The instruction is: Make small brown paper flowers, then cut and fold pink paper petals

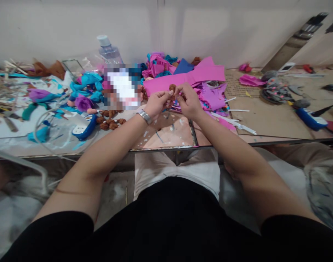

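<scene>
The table [169, 134] runs across the view, with cardboard [267, 122] on its right part. A pink sheet [184, 78] lies just beyond the hands, a bottle [112, 55] farther left. The left hand [157, 104] and right hand [189, 100] meet above the table: left fingertips pinch a brown ball [172, 87]; right fingers bend close beside it, their grip unclear. More balls [113, 125] lie near the left wrist.

A craft workshop: coloured scraps [160, 67] litter a long worktable [169, 135]
</scene>
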Demonstrator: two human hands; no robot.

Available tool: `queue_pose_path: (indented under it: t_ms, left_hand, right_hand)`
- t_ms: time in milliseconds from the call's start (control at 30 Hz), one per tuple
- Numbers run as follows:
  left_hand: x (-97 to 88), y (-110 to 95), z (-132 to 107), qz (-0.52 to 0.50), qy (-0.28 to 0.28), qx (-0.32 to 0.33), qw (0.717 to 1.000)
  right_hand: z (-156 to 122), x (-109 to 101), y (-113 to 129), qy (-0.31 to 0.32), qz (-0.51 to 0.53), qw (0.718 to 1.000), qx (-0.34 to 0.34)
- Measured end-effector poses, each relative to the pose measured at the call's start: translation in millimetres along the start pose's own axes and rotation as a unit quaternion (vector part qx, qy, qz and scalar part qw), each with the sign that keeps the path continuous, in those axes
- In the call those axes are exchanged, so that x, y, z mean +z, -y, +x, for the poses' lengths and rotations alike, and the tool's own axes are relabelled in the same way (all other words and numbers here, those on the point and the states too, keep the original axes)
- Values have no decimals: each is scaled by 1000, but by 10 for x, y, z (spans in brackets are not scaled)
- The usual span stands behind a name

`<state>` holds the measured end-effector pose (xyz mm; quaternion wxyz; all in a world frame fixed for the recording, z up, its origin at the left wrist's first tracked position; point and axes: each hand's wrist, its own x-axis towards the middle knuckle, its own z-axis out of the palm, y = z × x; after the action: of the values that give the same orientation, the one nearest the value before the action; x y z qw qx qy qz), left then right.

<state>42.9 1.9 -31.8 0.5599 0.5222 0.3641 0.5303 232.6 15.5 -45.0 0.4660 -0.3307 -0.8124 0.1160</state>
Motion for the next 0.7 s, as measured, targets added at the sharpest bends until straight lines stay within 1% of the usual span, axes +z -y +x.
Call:
queue_pose_path:
  t_ms: [133,400,567,700]
  left_hand:
    - [4,-3,3,-17,1,-1,1000]
    - [-37,46,22,-67,8,-8,998]
    - [-15,18,21,-24,-14,-12,1000]
    - [7,-16,6,-20,-26,-23,999]
  right_hand:
    - [2,-5,2,-9,-1,1000,-14]
    - [-3,13,-26,-12,14,1000,-21]
    - [1,18,-21,-9,25,999,-19]
    - [4,21,-32,-7,29,999,-18]
